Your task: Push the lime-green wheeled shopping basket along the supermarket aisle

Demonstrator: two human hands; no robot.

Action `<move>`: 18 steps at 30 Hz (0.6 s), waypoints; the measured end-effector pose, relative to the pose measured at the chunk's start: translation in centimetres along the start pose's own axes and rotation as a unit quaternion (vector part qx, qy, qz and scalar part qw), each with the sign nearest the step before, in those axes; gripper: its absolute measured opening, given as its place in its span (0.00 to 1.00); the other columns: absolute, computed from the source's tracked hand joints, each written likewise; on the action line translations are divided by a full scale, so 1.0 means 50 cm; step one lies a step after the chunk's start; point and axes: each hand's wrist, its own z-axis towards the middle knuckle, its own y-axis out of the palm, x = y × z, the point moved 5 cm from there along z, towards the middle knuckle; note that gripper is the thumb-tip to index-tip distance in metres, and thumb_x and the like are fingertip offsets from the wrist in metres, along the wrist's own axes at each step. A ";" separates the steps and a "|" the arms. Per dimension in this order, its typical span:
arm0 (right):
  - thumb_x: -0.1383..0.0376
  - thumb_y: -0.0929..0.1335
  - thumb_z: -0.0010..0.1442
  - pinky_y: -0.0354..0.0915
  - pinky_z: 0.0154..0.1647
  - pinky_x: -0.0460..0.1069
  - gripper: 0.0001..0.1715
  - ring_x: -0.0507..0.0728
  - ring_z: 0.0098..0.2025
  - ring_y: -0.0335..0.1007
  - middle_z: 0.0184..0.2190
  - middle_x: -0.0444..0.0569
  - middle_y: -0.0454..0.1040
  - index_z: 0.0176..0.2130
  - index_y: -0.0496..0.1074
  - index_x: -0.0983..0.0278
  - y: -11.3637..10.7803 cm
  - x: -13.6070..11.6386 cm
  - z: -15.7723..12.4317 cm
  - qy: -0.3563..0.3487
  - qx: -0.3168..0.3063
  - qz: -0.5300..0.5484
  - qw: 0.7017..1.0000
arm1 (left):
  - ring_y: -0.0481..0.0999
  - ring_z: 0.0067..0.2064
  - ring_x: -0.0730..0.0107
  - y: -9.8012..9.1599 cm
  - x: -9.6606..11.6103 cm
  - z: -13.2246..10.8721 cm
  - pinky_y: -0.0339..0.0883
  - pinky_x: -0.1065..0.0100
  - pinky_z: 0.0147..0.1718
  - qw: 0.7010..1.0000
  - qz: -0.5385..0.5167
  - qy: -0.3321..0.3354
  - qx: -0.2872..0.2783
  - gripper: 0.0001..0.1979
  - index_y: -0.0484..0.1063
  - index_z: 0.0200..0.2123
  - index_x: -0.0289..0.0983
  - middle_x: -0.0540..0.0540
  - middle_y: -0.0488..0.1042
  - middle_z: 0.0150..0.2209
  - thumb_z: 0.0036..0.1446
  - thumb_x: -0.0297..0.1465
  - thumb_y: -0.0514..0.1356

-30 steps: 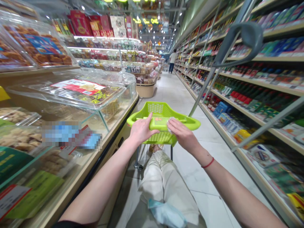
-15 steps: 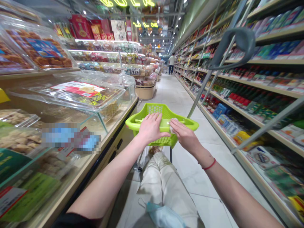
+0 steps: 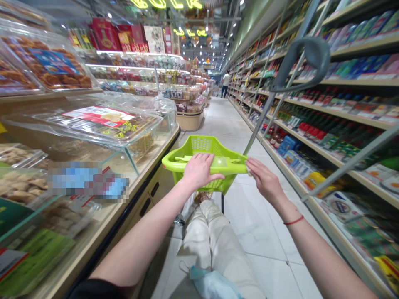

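A lime-green plastic shopping basket (image 3: pixel 204 146) stands in front of me, with a flat handle bar (image 3: pixel 220 162) across its top. My left hand (image 3: pixel 201 171) lies over the bar, fingers curved around it. My right hand (image 3: pixel 264 180) is at the bar's right end, and its fingertips pinch a small white tissue (image 3: pixel 248 167) against the rim. A red string bracelet (image 3: pixel 293 220) circles my right wrist. Below the basket are my legs in pale trousers (image 3: pixel 212 241), with a blue face mask (image 3: pixel 212 284) hanging at my lap.
Glass display cases of packaged pastries (image 3: pixel 99 124) line the left side of the aisle. Tall shelves of packaged goods (image 3: pixel 339 112) run along the right. A grey looped trolley handle (image 3: pixel 302 62) rises at upper right. A person (image 3: pixel 225 84) stands far down the tiled aisle.
My right hand has slid right along the bar to its end, with the tissue still at its fingertips. My left hand stays on the bar, and the basket has shifted slightly left.
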 end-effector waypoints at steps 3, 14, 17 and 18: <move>0.68 0.61 0.69 0.68 0.62 0.59 0.20 0.60 0.59 0.70 0.54 0.57 0.76 0.56 0.74 0.64 -0.003 0.007 -0.002 0.032 0.022 -0.018 0.999 | 0.73 0.53 0.54 0.000 0.004 0.002 0.60 0.57 0.56 1.000 0.000 0.002 -0.001 0.35 0.66 0.57 0.34 0.38 0.75 0.51 0.58 0.56 0.57; 0.67 0.60 0.70 0.63 0.66 0.59 0.22 0.60 0.64 0.63 0.59 0.56 0.72 0.60 0.69 0.65 0.100 -0.171 0.063 0.009 0.004 -0.019 1.000 | 0.73 0.53 0.54 -0.007 0.002 -0.007 0.62 0.57 0.56 1.000 -0.002 -0.004 0.013 0.33 0.67 0.56 0.33 0.39 0.75 0.52 0.59 0.53 0.58; 0.67 0.61 0.69 0.64 0.65 0.58 0.21 0.59 0.62 0.67 0.58 0.56 0.73 0.59 0.70 0.65 0.077 -0.128 0.045 0.003 0.006 -0.030 1.000 | 0.73 0.52 0.54 -0.007 -0.001 -0.009 0.62 0.57 0.56 1.000 -0.004 -0.005 0.018 0.32 0.67 0.55 0.34 0.39 0.75 0.51 0.58 0.53 0.58; 0.67 0.61 0.69 0.64 0.65 0.58 0.20 0.59 0.61 0.69 0.57 0.56 0.74 0.58 0.71 0.65 0.066 -0.106 0.037 0.005 0.011 -0.036 0.999 | 0.73 0.52 0.54 -0.007 -0.001 -0.010 0.62 0.57 0.56 1.000 -0.004 -0.006 0.019 0.33 0.67 0.55 0.34 0.39 0.75 0.51 0.58 0.53 0.58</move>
